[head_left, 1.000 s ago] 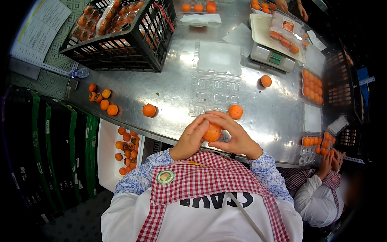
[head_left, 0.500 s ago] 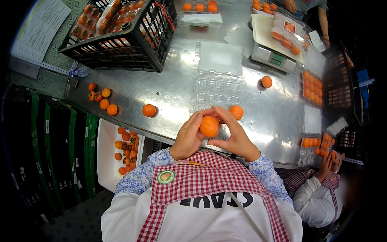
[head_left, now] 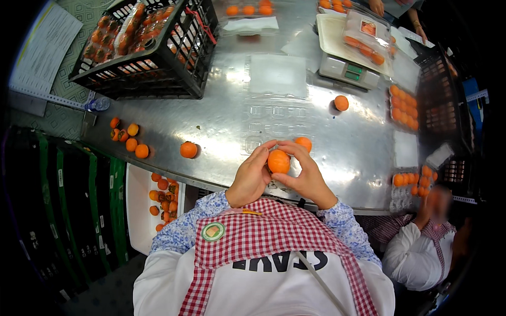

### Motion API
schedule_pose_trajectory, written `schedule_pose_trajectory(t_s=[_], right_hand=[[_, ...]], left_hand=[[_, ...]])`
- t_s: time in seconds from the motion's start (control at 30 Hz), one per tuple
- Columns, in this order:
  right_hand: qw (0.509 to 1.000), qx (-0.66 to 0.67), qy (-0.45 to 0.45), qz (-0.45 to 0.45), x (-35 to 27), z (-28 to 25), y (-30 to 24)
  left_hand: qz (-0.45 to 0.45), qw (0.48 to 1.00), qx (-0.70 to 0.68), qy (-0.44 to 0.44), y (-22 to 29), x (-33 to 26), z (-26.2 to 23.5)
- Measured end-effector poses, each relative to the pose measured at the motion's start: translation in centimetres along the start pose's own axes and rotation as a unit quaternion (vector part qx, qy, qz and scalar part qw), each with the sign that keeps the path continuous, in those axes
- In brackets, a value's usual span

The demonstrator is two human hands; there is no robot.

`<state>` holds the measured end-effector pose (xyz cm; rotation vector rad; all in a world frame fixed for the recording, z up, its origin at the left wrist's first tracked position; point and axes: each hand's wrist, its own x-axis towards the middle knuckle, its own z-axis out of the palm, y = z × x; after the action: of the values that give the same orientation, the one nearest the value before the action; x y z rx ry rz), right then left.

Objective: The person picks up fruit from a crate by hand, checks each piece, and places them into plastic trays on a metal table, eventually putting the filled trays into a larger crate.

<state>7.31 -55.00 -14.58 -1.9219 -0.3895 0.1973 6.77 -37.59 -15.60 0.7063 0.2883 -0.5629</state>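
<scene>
An orange persimmon (head_left: 279, 161) is between my two hands, in front of my chest at the table's near edge. My left hand (head_left: 250, 178) cups its left side, fingers closed against it. My right hand (head_left: 307, 180) curls round the other side, its thumb on the fruit's lower edge. Just beyond my fingertips another persimmon (head_left: 303, 144) sits at the near part of a clear moulded plastic tray (head_left: 276, 113). A white pad (head_left: 278, 76) lies at the tray's far side. One persimmon (head_left: 188, 149) stands alone to the left, and another (head_left: 341, 102) to the right.
A black crate (head_left: 174, 71) of packed persimmons stands far left. Loose persimmons (head_left: 132, 144) lie near the left edge, above a white tub (head_left: 138, 210) of more fruit. A scale (head_left: 348, 71) bears a pack at far right. Co-workers (head_left: 419, 255) are at the right.
My right thumb has come up onto the persimmon, and the fruit has turned slightly in my hands. The whole view has shifted a little.
</scene>
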Motion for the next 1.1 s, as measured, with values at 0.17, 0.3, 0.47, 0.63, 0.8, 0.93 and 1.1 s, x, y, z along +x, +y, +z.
schedule_pose_trajectory(t_s=[0.17, 0.3, 0.47, 0.63, 0.8, 0.93, 1.1], right_hand=[[0.989, 0.074, 0.046, 0.123, -0.6, -1.1, 1.0], [0.977, 0.071, 0.135, 0.147, 0.0, -3.8, 3.9], [0.952, -0.218, 0.213, 0.008, 3.3, -9.1, 9.8], [0.948, -0.257, 0.185, -0.025, 5.1, -11.2, 12.1], [0.977, -0.113, 0.170, 0.055, 5.6, -10.1, 10.3], [0.993, 0.023, 0.114, 0.007, 4.9, -8.4, 6.1], [0.995, 0.027, 0.003, -0.100, 4.2, -6.6, 1.1]], left_hand=[[-0.044, 0.999, 0.003, -0.012, -0.2, 0.6, 1.1], [-0.064, 0.996, 0.069, 0.003, 0.0, 0.8, 2.4], [-0.057, 0.989, 0.136, -0.019, 0.6, 0.8, 1.6], [-0.036, 0.989, 0.141, 0.014, 1.2, 0.2, 0.4], [-0.010, 0.990, 0.132, 0.052, 1.6, -0.1, -1.4], [-0.007, 0.992, 0.129, 0.013, 2.2, 0.7, 0.2], [0.011, 0.991, 0.043, -0.125, 2.5, 3.3, 3.6]])
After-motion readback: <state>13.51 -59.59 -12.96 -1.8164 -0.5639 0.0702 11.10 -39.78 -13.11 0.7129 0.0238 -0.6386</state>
